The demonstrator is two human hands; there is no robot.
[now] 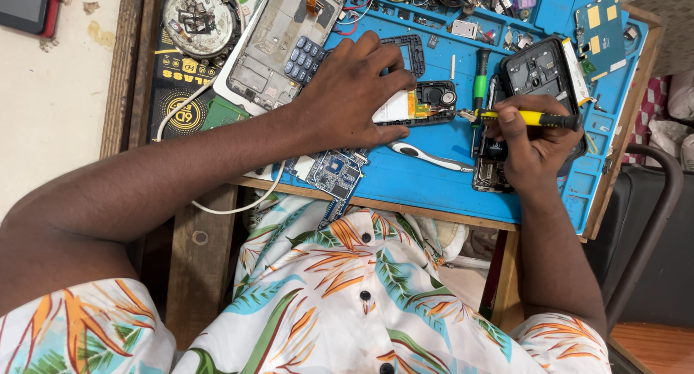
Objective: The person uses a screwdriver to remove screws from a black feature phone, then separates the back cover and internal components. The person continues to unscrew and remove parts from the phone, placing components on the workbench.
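We have the right hand closed around a yellow-handled screwdriver, its tip pointing toward nine o'clock at the open end of a small dismantled phone. Our left hand lies flat on that phone, fingers spread, pinning its white part down rather than gripping it. The phone sits mid-mat on the blue work mat, just beside the tip. A green-handled screwdriver stands at twelve o'clock from the tip, a white pry tool at six o'clock. A black phone shell lies at twelve o'clock of our right hand, a bare circuit board at six o'clock of the left. We judge the tip may slip and scratch the orange flex strip if the left hand lets the phone shift; loose small parts could roll off the mat's edge.
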